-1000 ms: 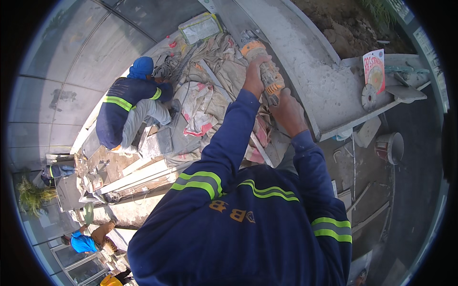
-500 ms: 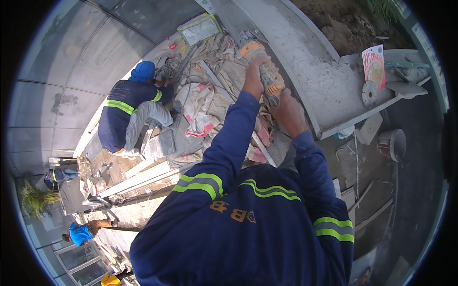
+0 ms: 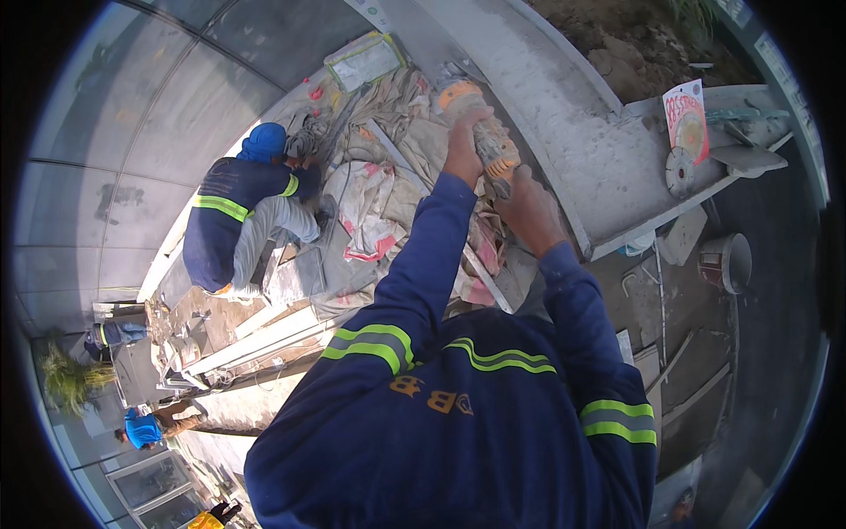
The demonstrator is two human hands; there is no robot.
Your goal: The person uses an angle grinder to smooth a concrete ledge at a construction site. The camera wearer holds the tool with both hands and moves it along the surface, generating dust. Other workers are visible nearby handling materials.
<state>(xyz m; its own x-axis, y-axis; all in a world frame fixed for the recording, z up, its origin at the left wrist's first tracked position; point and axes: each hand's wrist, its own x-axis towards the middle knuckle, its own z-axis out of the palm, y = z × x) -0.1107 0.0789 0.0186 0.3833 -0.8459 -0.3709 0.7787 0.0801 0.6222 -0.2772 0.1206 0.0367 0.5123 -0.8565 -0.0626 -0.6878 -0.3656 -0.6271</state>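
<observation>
The pale concrete ledge (image 3: 560,141), the heap of dusty sheeting (image 3: 425,132) and the crouching co-worker (image 3: 251,198) have drifted only slightly in your view. Your orange power tool (image 3: 496,145) sits between ledge and sheeting, front end away from you. Your left hand (image 3: 467,145) grips its body, your right hand (image 3: 531,212) its rear; neither hold has changed, suggesting steady two-handed control.

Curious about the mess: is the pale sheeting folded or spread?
Crumpled, neither neatly folded nor flat: the pale sheeting shows wrinkles and bulges.
</observation>
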